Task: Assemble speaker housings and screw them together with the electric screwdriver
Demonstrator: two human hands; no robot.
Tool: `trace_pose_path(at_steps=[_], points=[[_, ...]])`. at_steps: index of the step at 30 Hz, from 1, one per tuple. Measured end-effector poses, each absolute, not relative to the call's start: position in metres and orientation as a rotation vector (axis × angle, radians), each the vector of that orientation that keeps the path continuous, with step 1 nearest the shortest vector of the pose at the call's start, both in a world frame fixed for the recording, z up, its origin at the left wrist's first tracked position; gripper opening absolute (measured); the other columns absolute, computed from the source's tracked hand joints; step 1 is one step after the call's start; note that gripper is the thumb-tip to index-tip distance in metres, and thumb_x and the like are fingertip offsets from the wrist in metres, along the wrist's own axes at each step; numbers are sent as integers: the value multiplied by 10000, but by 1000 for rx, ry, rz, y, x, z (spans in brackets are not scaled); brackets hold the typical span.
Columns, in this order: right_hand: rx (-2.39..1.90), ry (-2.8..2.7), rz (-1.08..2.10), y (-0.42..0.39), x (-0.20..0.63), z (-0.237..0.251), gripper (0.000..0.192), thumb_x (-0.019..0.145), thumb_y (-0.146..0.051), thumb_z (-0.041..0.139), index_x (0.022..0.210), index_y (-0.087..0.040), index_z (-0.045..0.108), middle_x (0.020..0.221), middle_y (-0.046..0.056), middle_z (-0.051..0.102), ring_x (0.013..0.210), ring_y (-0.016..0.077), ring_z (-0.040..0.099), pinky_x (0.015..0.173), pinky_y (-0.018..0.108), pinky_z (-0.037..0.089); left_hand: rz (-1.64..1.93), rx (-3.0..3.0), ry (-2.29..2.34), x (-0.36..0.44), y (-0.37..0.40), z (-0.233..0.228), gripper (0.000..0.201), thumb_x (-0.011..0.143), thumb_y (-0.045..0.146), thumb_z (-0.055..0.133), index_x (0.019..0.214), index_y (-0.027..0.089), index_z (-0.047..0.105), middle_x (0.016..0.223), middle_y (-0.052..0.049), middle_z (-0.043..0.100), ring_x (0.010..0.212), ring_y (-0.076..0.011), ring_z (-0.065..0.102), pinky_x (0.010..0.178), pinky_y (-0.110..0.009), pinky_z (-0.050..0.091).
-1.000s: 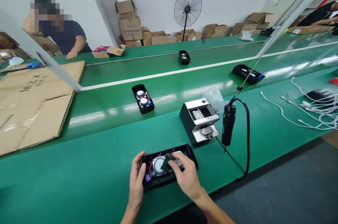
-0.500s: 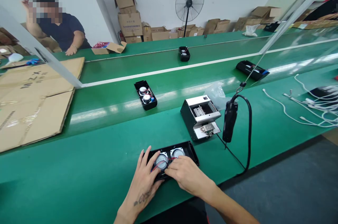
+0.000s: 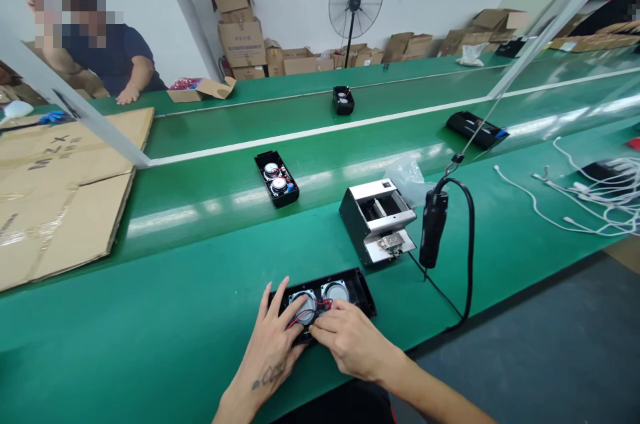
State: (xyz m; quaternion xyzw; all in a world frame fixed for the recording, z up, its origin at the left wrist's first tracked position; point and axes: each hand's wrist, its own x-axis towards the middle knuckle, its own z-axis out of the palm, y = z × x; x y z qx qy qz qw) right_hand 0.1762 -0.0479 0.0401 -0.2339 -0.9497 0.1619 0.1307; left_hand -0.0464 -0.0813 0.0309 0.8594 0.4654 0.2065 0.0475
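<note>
A black rectangular plastic housing point(image 3: 362, 289) lies open side up on the smooth green worktop point(image 3: 175, 331), directly before the person; inside sit two round, silver-rimmed speakers side by side, the left one point(image 3: 311, 311) partly covered by fingers and the right one point(image 3: 335, 291) in plain view, with thin red and black wires point(image 3: 327, 304) running between them; the left hand point(image 3: 276, 337) is spread wide over the housing's left end, its index finger lying across the left speaker; the right hand point(image 3: 353, 337) has its fingers bunched closely at the housing's near side, and one cannot tell what, if anything, is between their tips.

Just beyond the housing stands a boxy black-and-silver metal machine point(image 3: 355, 229); to its right hangs a black cylindrical power screwdriver point(image 3: 433, 229); farther off, a similar black plastic housing with two speakers point(image 3: 277, 179) rests on a glossy green strip point(image 3: 225, 201); tangled white cables point(image 3: 605, 194) lie far right.
</note>
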Motion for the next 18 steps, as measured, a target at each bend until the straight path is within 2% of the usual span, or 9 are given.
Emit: trace_pose_path(at_steps=[3,5,10,13,16,18], points=[[-677,-2644,404,-52,174,32,222,903,-48,500,1019,-140,665,880,60,737,790,188,639,757,369,401,569,2713,1393,-48,-81,34,164,809,316,837,897,239,722,1433,13,631,1578,-336,148,1327,-521,-54],[-681,-2571,388,-55,174,30,236,897,-39,479,1003,-144,661,865,59,734,782,189,637,739,370,396,500,2759,1379,-48,-81,36,187,781,229,823,942,236,728,1454,4,613,1562,-377,177,1318,-568,-31],[-769,-2607,373,-61,169,27,209,857,-26,499,940,-165,630,857,55,718,786,195,617,754,365,391,502,2753,1432,-46,-85,32,301,792,209,795,1083,235,721,1462,2,616,1521,-407,278,1310,-611,64],[-842,-2689,399,-59,165,31,205,855,-31,511,955,-164,631,869,56,717,790,201,620,798,371,404,510,2691,1429,-46,-81,31,341,792,193,802,1123,231,728,1435,-12,642,1502,-451,316,1274,-693,149],[-973,-2778,550,-41,159,48,175,848,-98,579,1001,-144,652,913,96,735,842,232,661,842,378,427,454,2538,1352,-51,-61,41,265,786,247,838,1045,263,782,1373,-28,683,1474,-494,363,1212,-771,220],[-1077,-2819,679,-19,153,67,253,853,-189,644,1101,-145,667,979,121,753,886,260,691,838,375,439,324,2334,1297,-56,-38,52,197,755,302,876,939,282,811,1351,-31,695,1464,-484,392,1208,-747,246]])
